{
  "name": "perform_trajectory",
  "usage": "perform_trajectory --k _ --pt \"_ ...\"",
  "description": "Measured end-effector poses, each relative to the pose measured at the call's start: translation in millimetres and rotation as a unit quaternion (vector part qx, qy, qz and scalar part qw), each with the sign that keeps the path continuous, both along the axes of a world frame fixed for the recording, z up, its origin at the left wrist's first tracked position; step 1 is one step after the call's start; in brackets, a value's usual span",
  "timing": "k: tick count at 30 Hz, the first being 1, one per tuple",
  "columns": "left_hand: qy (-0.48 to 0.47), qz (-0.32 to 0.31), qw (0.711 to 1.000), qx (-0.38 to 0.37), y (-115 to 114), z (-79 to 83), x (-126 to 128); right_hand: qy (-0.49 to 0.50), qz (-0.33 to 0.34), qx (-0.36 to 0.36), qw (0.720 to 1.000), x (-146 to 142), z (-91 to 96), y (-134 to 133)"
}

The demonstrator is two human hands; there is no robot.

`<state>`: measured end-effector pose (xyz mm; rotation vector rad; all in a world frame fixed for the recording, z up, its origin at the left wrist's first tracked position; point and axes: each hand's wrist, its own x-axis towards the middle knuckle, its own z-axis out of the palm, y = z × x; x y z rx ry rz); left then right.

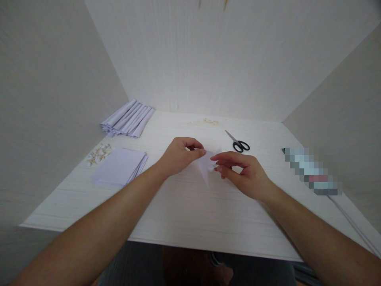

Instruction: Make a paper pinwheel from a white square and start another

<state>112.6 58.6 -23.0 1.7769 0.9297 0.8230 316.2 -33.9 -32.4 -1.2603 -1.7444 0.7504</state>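
Observation:
A thin white piece of paper [204,167] with pointed, bent corners is held up above the middle of the table. My left hand [185,155] pinches its upper left edge between thumb and fingers. On the other side, my right hand [239,171] has its thumb and fingertips closed on the curled right part of the sheet. Fingers cover some of the paper's folds. Behind my right hand lies a pair of scissors [238,142] with black handles, blades pointing away to the left.
A stack of square paper sheets [119,165] lies at the left, beside a scatter of small gold and white pieces [99,154]. Rolled paper tubes [129,119] are piled at the back left. A pixelated object [311,172] with a cable lies right. Walls [190,59] enclose the table.

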Motion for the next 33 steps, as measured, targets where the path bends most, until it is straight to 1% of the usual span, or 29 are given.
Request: perform_trajectory --k 5,9,12,15,17,19,22,24,27,30,33 --pt "-0.015 -0.02 1.0 0.001 -1 -0.3 1 -0.04 0.0 0.008 0.999 -2 6.4 -2" --pt "-0.054 -0.014 0.998 0.029 2 -5.5 2 -0.039 -0.026 -0.003 0.999 -2 2.5 0" --pt "-0.087 0.021 0.995 0.038 2 -8.3 3 0.005 -0.072 -0.03 0.997 -2 -2.1 3" --pt "-0.065 0.055 0.995 0.056 1 -9.1 4 0.09 -0.108 -0.055 0.988 -3 -2.4 7" --pt "-0.023 0.065 0.994 0.09 -1 -9.8 4 0.138 -0.112 -0.07 0.982 -4 -0.4 9" --pt "0.015 0.066 0.99 0.128 -2 -11.3 4 0.164 -0.107 -0.082 0.977 -4 1.8 10" --pt "0.03 0.066 0.982 0.175 -3 -13.8 4 0.185 -0.099 -0.093 0.973 -4 3.4 9" --pt "0.03 0.061 0.976 0.205 -4 -14.8 4 0.195 -0.091 -0.096 0.972 -4 3.0 9" --pt "0.033 0.033 0.97 0.239 -6 -14.5 3 0.211 -0.077 -0.09 0.97 -4 2.1 9" --pt "0.03 0.0 0.968 0.248 -7 -12.5 2 0.216 -0.067 -0.084 0.971 -5 2.3 8" --pt "0.056 -0.027 0.967 0.246 -8 -10.0 2 0.217 -0.056 -0.085 0.971 -6 3.3 7"
